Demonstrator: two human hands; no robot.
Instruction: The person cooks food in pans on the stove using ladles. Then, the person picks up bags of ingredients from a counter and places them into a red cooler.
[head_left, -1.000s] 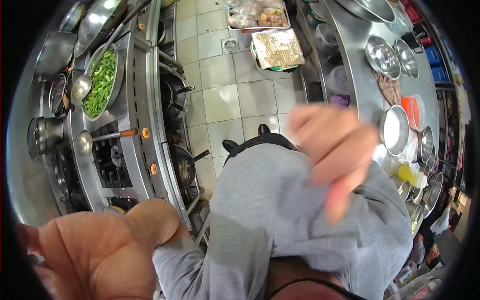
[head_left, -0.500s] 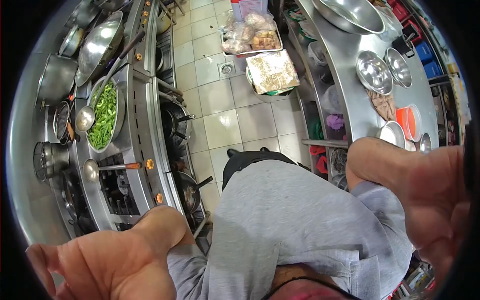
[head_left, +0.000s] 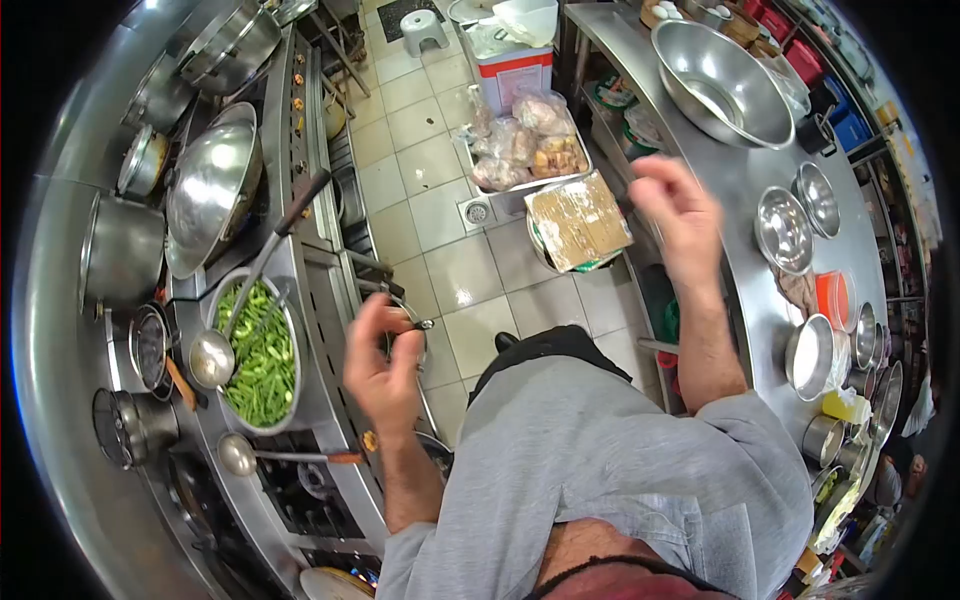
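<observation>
My left hand (head_left: 383, 368) is raised in the air beside the stove, thumb and fingers apart, with nothing in it. Nearest to it on the stove side is an oval metal bowl of cut green vegetables (head_left: 262, 365), a long-handled ladle (head_left: 262, 262) resting across it. Below that bowl lies a smaller ladle with a wooden handle (head_left: 305, 456). My right hand (head_left: 682, 215) hovers near the steel counter's edge, its fingers loosely curled and apart, holding nothing I can see. To its left, a flattened piece of cardboard (head_left: 580, 222) covers a container on the floor.
A tray of bagged food (head_left: 525, 150) stands on the tiled floor (head_left: 440, 275). The steel counter (head_left: 735, 215) at right carries a large metal basin (head_left: 720, 85), steel bowls (head_left: 785, 230) and an orange-red tub (head_left: 832, 297). At left sit a wok (head_left: 212, 185) and pots (head_left: 125, 250).
Both hands have moved forward and inward, away from the camera, from low and wide at the sides. The view has shifted, so more of the stove and counter shows.
</observation>
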